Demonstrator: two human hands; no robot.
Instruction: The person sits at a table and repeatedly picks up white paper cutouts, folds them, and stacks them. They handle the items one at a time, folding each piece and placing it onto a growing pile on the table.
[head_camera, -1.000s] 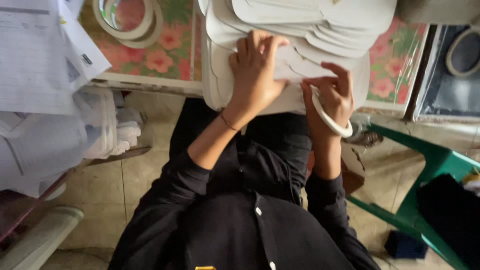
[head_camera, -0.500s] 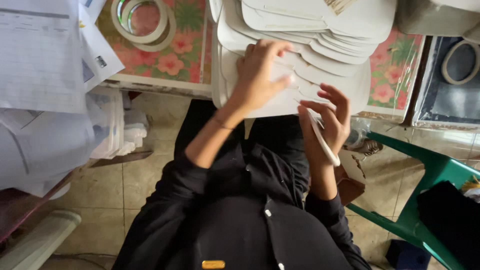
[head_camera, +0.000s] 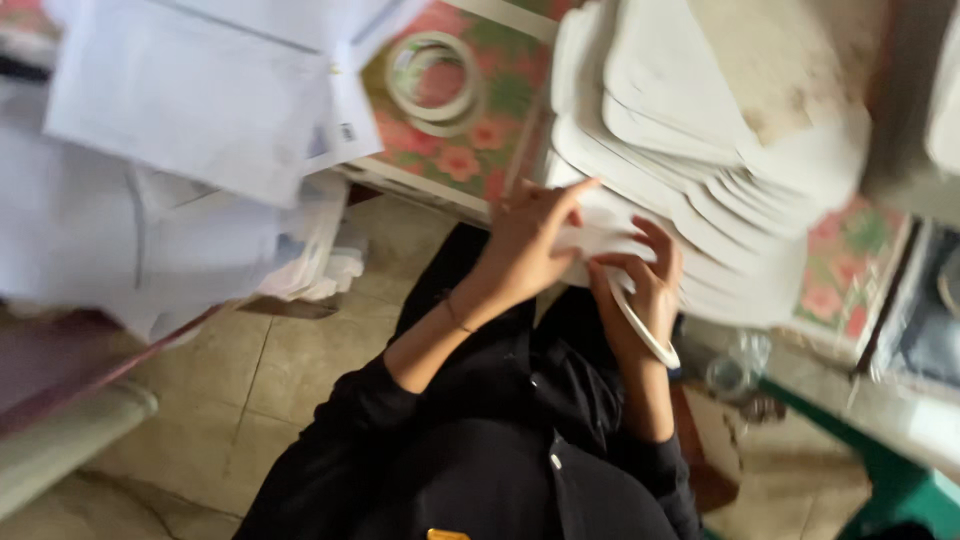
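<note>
Head view: the stack (head_camera: 720, 170) of white cut sheets serves as the landmark; it lies fanned on the flowered table (head_camera: 480, 150), its long axis running from the near edge of the table away toward the far right.

The left hand (head_camera: 530, 245) rests at the stack's near edge, palm down, fingers spread and pressing on the lowest sheet (head_camera: 600, 235). The right hand (head_camera: 645, 285) sits just right of it at the same edge, fingers curled and pinching that sheet's border; a white tape ring (head_camera: 645, 330) hangs around this wrist or palm. Motion blur hides whether the right thumb is over or under the sheet. Both hands touch the sheet; the stack rises directly beyond them, so neither is clearly nearer.

Left of the stack, two more tape rings (head_camera: 435, 80) lie on the table. Further left hang loose white papers (head_camera: 190, 100), spilling over the table edge. Below the stack are the person's black sleeves and the tiled floor (head_camera: 250, 380); to the lower right, a green frame (head_camera: 890, 480).
</note>
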